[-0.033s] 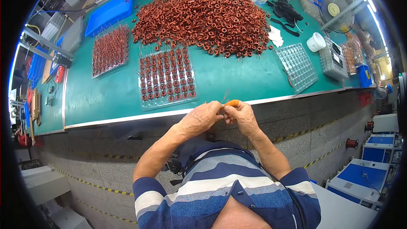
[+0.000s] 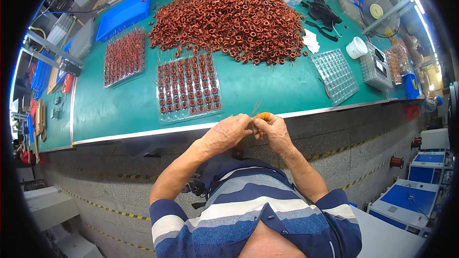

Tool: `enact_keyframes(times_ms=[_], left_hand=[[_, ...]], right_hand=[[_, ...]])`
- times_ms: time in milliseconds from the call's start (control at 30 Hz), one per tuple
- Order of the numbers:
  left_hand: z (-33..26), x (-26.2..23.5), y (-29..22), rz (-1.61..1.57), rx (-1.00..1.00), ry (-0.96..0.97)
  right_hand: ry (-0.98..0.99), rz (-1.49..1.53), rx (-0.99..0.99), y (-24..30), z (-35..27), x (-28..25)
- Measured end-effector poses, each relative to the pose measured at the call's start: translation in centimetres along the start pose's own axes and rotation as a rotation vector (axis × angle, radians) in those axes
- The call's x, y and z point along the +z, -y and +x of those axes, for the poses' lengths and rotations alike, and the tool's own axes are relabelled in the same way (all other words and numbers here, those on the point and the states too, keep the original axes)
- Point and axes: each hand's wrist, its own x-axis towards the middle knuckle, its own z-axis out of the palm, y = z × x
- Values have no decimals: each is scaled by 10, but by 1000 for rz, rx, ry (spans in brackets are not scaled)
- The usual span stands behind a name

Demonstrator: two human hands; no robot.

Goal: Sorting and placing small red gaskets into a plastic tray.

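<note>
My left hand (image 2: 228,134) and right hand (image 2: 273,128) grip one copper coil (image 2: 262,115) at the table's (image 2: 267,91) near edge; loosened fingers could drop it floorward.

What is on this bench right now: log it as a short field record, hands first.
left hand: pinches the small copper coil, together with the right
right hand: grips the small copper coil, thin wire ends sticking up
nearest tray: clear, rows of coils, on the green bench
coil pile: large loose heap beyond the tray
empty tray: clear, right of the hands
</note>
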Motion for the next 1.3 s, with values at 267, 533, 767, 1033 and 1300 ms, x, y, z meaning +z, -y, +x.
enact_keyframes(times_ms=[267,533,767,1033,1300], left_hand=[[1,-11,-4,197,240,26],[-6,0,-3,56,28,22],[-10,20,-4,-878,-152,-159],[-8,24,-11,-693,-175,-276],[-2,31,-3,-359,-180,-327]], right_hand=[[24,-41,-34,0,0,-3],[-5,-253,-38,3,-1,-1],[-43,-120,-134,16,-6,8],[-75,-285,-245,12,-2,12],[-107,-1020,-677,20,11,21]])
